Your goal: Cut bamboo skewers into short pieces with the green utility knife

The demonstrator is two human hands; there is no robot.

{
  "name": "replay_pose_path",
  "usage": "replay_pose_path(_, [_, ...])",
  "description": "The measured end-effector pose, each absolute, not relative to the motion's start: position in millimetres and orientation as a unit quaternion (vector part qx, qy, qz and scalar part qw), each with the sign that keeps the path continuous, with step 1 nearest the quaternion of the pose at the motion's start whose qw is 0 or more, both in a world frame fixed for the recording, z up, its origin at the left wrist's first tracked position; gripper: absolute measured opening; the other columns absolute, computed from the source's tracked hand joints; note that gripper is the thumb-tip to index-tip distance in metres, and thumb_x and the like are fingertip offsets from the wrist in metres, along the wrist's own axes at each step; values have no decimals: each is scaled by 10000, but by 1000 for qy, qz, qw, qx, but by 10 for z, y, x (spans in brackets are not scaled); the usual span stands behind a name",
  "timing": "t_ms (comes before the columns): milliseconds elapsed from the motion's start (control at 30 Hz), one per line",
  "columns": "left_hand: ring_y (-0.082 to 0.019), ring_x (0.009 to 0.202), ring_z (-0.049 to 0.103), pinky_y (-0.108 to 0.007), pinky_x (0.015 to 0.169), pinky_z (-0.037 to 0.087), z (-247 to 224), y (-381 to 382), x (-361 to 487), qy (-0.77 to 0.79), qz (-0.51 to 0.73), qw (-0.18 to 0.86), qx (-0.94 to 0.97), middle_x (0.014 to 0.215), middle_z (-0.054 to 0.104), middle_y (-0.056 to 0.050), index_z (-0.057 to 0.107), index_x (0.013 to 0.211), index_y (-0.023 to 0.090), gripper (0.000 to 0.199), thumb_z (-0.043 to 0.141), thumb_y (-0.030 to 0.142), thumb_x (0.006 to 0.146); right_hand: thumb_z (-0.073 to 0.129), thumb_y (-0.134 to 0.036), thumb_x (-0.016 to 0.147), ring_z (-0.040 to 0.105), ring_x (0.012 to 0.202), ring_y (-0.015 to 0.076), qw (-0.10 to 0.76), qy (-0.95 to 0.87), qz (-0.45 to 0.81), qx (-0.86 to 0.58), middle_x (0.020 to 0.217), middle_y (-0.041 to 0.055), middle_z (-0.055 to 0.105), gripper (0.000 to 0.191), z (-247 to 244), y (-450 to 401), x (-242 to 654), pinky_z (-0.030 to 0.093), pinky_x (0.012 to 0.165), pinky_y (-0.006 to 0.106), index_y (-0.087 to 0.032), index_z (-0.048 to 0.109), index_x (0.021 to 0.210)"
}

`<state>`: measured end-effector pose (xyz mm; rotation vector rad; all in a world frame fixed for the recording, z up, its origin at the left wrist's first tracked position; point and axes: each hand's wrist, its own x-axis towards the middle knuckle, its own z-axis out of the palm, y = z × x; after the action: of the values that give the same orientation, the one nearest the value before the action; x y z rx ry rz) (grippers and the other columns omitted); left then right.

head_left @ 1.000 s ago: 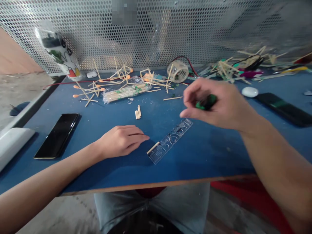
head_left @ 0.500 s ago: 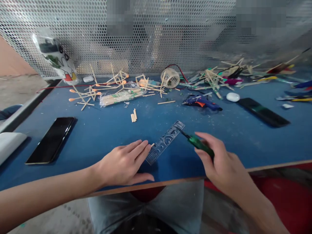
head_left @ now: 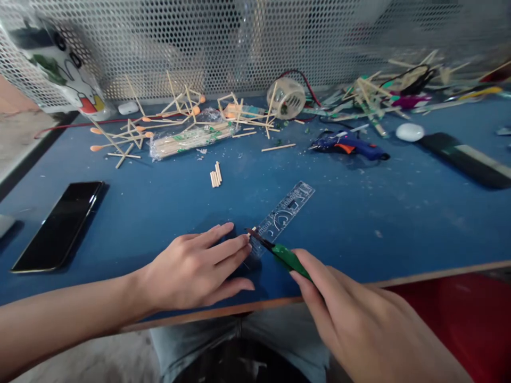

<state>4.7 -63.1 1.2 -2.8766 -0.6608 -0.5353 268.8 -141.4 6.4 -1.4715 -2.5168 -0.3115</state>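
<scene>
My right hand is wrapped round the green handle of a knife, its dark blade pointing up and left. The blade's tip touches or hovers just over a short wooden stick at my left fingertips. My left hand lies palm down, its fingers pressing on the stick and the near end of a clear ruler; the thumb is spread apart. The ruler slants up to the right on the blue table. Several short cut sticks lie in a small group beyond my left hand.
A black phone lies at the left. Along the back are stick structures, a bagged stick bundle, a clear plastic cup and a blue glue gun. A white oval case touches a dark phone at the right.
My right hand has brought the knife left and down, from the ruler's far end to the stick at my left fingertips. The view has shifted closer. My left hand still presses down.
</scene>
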Motion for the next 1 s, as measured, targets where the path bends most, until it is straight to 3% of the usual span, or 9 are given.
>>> replay_pose_path(100, [-251,1164,711,-358,841,689,7,-624,55,-227,-190,62,-953,1242,746,19,713,1191,167,356,554,441,1028,297,-119,1016,699,571,191,67,-863,-124,-484,906,104,765,408,68,-1413,2687,520,388,321,-58,570,1313])
replay_pose_path(200, [-244,1169,709,-359,866,683,7,-620,60,-234,-194,51,-951,1252,741,23,708,1201,177,334,576,425,1020,250,-62,997,727,638,201,42,-867,-140,-476,904,121,763,460,78,-1397,2689,523,397,303,-34,599,1295])
replay_pose_path(367, [-245,1170,708,-363,898,674,-3,-615,57,-236,-200,42,-950,1248,742,22,706,1199,172,311,603,396,1008,267,-74,1003,732,656,200,36,-863,-158,-478,885,128,757,459,80,-1384,2697,496,370,275,-31,625,1286])
replay_pose_path(600, [-245,1160,712,-364,911,666,-2,-623,56,-232,-196,35,-952,1241,744,31,705,1189,170,285,621,364,999,331,15,884,639,500,169,20,-868,-161,-470,823,109,737,516,59,-1454,2630,477,350,276,-25,619,1310])
replay_pose_path(767, [-230,1143,714,-351,864,669,5,-609,64,-228,-209,55,-949,1212,753,47,712,1152,174,248,612,344,1000,331,7,890,658,516,169,-7,-868,-153,-472,870,129,758,508,48,-1494,2584,467,340,262,-37,645,1287])
replay_pose_path(900, [-227,1146,707,-344,808,672,12,-614,69,-226,-193,90,-951,1230,747,42,702,1193,168,326,559,408,1023,403,-20,888,668,550,160,-31,-869,-148,-471,1009,153,762,496,15,-1525,2608,482,369,257,-52,613,1337])
replay_pose_path(1000, [-239,1170,697,-345,810,672,11,-623,75,-227,-178,109,-951,1282,727,29,702,1217,158,386,527,449,1033,404,-10,877,669,553,159,-44,-871,-145,-468,1003,146,762,509,4,-1532,2620,476,372,253,-62,612,1339])
